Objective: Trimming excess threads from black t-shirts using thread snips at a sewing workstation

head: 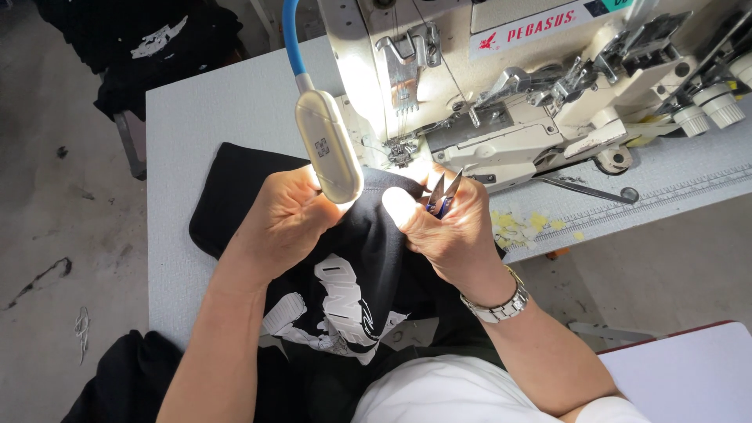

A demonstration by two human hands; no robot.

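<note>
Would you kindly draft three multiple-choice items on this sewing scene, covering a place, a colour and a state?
1. Where is the lamp head?
A. Above the left hand
B. On the floor
C. Behind the sewing machine

2. What colour is the garment?
A. Yellow
B. Black with a white print
C. Plain white

3. What is in the right hand?
A. Nothing
B. A ruler
C. Thread snips, blades pointing up

Key: 1 A, it covers that hand's fingers; 2 B, dark cloth with a pale design; 3 C, blades show above the fingers.
</note>
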